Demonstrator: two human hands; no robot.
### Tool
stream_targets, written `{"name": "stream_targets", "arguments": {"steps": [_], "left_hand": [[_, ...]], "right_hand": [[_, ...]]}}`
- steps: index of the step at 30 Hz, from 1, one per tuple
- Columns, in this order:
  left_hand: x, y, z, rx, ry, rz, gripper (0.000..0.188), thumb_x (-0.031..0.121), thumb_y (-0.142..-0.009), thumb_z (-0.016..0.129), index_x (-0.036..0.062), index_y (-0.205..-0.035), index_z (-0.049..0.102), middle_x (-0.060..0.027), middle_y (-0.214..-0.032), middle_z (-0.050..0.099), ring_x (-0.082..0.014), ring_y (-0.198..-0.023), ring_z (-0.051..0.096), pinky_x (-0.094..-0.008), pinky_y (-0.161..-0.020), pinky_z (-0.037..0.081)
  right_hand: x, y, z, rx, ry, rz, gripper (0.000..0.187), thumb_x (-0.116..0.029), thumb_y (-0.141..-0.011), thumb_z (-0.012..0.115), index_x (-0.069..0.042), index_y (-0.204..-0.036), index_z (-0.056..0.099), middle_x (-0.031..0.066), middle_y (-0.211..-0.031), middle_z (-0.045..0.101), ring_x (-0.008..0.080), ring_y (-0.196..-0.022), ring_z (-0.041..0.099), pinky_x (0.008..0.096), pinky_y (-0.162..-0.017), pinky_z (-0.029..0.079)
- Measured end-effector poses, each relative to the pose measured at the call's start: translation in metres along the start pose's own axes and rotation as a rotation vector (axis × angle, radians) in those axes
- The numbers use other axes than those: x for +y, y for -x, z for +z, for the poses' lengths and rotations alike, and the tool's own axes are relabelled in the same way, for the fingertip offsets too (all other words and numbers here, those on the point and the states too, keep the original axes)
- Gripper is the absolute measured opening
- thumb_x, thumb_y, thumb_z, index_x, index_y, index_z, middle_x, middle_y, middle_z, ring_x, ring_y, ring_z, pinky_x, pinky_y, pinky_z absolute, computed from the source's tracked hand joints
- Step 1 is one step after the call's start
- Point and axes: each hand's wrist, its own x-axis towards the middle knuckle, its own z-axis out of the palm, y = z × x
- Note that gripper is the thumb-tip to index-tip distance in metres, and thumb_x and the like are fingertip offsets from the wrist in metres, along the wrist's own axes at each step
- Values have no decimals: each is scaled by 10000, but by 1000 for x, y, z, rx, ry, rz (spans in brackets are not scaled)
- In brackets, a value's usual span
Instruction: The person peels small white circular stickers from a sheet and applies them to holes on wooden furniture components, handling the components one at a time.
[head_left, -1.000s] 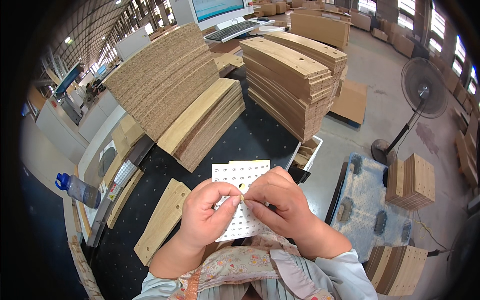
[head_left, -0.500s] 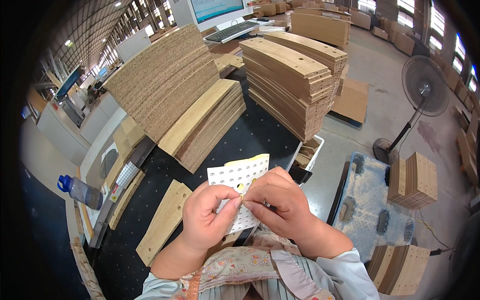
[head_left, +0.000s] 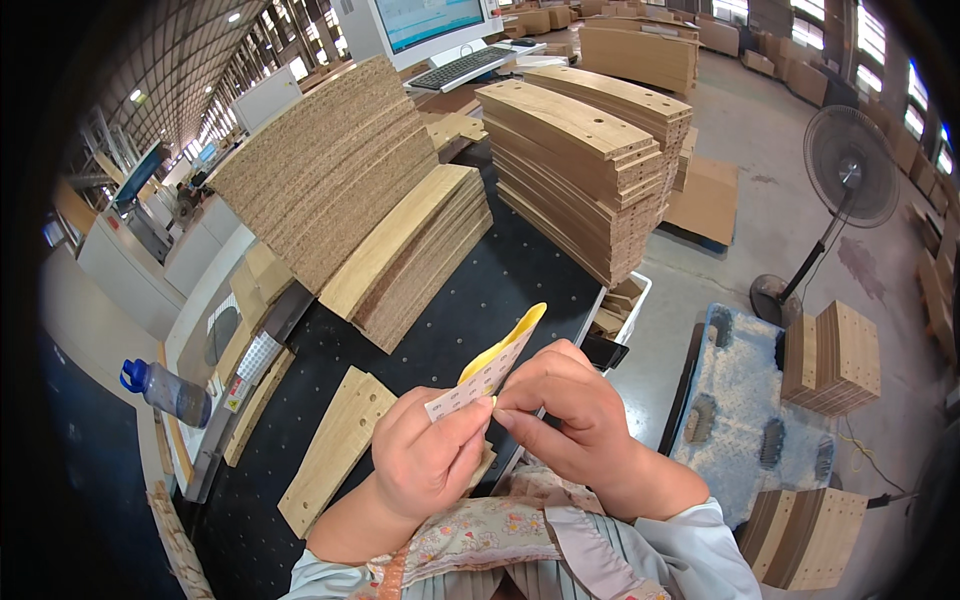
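Observation:
My left hand (head_left: 428, 452) is closed on a sheet of stickers (head_left: 492, 372), white with rows of small printed marks and a yellow side. The sheet is tilted and curled, its yellow face partly showing along the upper edge. Close against it, my right hand (head_left: 572, 415) makes a pinch with thumb and forefinger near the left thumb tip. What lies between those right fingertips is too small to make out. A tapered wooden board (head_left: 335, 450) with drilled holes lies on the black table (head_left: 470, 270), left of my left hand.
Stacks of curved boards (head_left: 565, 115) and chipboard pieces (head_left: 330, 160) stand beyond my hands. A computer keyboard (head_left: 462, 68) is at the back. A blue-capped bottle (head_left: 165, 390) stands left. To the right are a fan (head_left: 850, 170), a blue pallet (head_left: 745, 400) and board stacks (head_left: 835, 355).
The sheet has turned from facing me nearly flat to a steep tilt, showing more yellow. My left hand has rolled with it and moved slightly; the right hand stays in a pinch.

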Motion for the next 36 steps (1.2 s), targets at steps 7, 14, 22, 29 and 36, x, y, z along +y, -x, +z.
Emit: {"name": "stream_targets", "arguments": {"steps": [7,14,22,29,36], "left_hand": [[3,-1,-1,7,-42,49,326,-50,-607,676,-21,-931,665,-131,-825,637,-254,-655,607,-310,-562,495],[3,-2,-2,1,-52,52,333,-50,-597,674,-23,-928,667,-129,-813,635,-247,-648,603,-302,-549,491],[3,-1,1,20,-40,69,354,-47,-582,678,-21,-934,669,-128,-794,630,-248,-641,599,-304,-539,488],[3,0,2,13,-27,36,333,-52,-610,682,-9,-940,671,-125,-795,629,-247,-637,595,-304,-537,481],[2,0,4,25,11,21,325,-63,-623,676,-3,-942,669,-119,-793,627,-248,-624,590,-310,-536,473]], "right_hand": [[-2,0,-2,-13,-89,29,66,-41,-759,682,-38,-814,647,54,-822,616,200,-752,524,304,-688,389],[-1,-1,-4,-25,-112,32,69,-59,-770,689,-33,-823,654,61,-835,623,199,-754,526,303,-688,393],[-2,-1,-6,-24,-125,31,59,-45,-769,683,-26,-816,652,65,-838,626,198,-751,525,301,-684,398],[-1,-1,-8,-35,-122,33,62,-35,-766,677,-24,-820,648,70,-838,627,201,-750,525,300,-683,400],[0,0,-8,-34,-120,37,58,-40,-775,672,-22,-825,648,66,-837,626,201,-746,519,299,-679,400]]}}
